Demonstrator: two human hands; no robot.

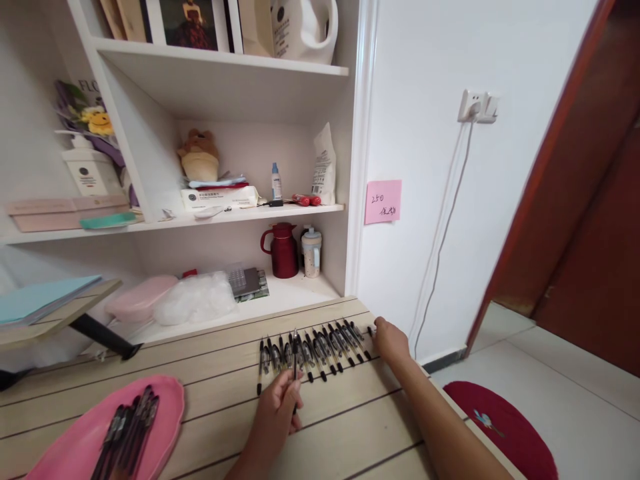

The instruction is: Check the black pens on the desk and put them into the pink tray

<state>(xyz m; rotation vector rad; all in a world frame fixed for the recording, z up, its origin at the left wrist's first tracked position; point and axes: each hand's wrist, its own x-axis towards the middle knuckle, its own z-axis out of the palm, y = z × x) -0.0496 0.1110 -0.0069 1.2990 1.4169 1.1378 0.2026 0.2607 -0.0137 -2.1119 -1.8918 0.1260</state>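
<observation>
A row of several black pens [320, 347] lies side by side on the wooden table [350, 427]. My left hand [275, 413] is closed in a pinch on one black pen [295, 360], held upright over the left part of the row. My right hand [390, 340] rests at the right end of the row, its fingers curled against the last pen there. A pink tray [65, 447] at the lower left holds several more black pens [127, 430].
White shelves [225, 220] stand behind the table with a red jug [283, 250], a cup, bottles and a plush toy. A pink note [383, 201] sticks on the wall. A red mat [505, 427] lies on the floor at right, near a door.
</observation>
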